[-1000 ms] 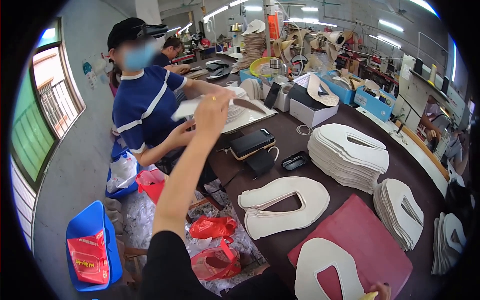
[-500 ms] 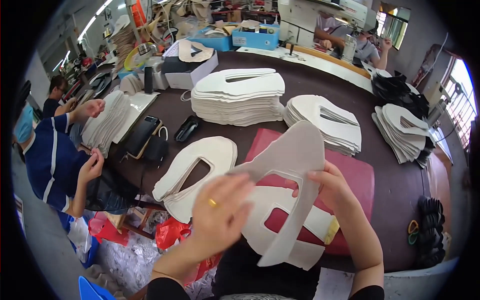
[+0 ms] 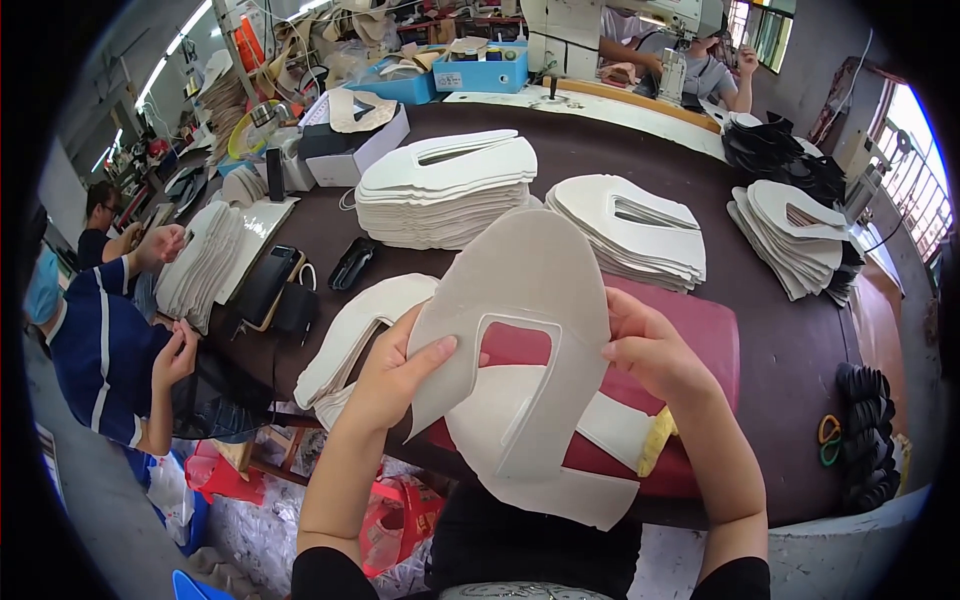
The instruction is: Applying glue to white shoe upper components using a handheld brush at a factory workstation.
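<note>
Between my two hands I hold up a grey-white U-shaped shoe upper piece (image 3: 510, 270), its rounded toe end pointing away from me. My left hand (image 3: 392, 368) grips the left edge, thumb on the near face. My right hand (image 3: 655, 345) pinches the right edge. Beneath it, another upper piece (image 3: 590, 497) lies partly hidden on a red mat (image 3: 690, 375). A small yellow piece (image 3: 657, 443) rests by its right end. Left of my left hand is a low pile of uppers (image 3: 335, 350), partly covered by that hand.
Stacks of uppers stand behind: a tall one (image 3: 445, 205), another (image 3: 630, 235), and a third (image 3: 790, 240) at right. Black parts (image 3: 862, 440) line the right edge. A black case (image 3: 352, 263) and wallet (image 3: 268, 285) lie left. A co-worker (image 3: 110, 350) sits at left.
My left hand has moved onto the upper piece's left edge and now grips it. The piece has turned from slanted to facing me. My view has shifted slightly.
</note>
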`<state>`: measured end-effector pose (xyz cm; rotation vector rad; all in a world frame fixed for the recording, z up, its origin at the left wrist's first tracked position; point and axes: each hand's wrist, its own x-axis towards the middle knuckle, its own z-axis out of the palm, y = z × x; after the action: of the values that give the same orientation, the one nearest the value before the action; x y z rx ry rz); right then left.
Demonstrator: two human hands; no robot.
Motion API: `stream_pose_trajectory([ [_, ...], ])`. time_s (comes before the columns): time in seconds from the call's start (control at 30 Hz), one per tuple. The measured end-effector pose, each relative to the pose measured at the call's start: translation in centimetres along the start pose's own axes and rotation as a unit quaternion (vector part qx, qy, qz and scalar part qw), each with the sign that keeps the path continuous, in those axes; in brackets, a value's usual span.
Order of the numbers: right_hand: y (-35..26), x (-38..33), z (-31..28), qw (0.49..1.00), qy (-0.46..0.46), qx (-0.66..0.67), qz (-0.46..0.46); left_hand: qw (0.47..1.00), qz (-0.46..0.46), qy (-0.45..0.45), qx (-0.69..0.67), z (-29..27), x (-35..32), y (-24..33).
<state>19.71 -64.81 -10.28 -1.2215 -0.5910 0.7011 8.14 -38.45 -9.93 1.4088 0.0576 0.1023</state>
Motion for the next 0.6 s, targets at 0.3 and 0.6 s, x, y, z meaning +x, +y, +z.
stream_pose_trajectory([
  [0.3, -0.3, -0.4, 1.0, 1.000, 0.014, -0.015, -0.003, 1.000, 0.002, -0.002, -0.008, -0.7, 0.2, 0.6],
  [0.6, 0.2, -0.1, 0.9, 1.000, -0.001, -0.027, -0.012, 1.000, 0.003, 0.005, -0.013, -1.2, -0.1, 0.1],
])
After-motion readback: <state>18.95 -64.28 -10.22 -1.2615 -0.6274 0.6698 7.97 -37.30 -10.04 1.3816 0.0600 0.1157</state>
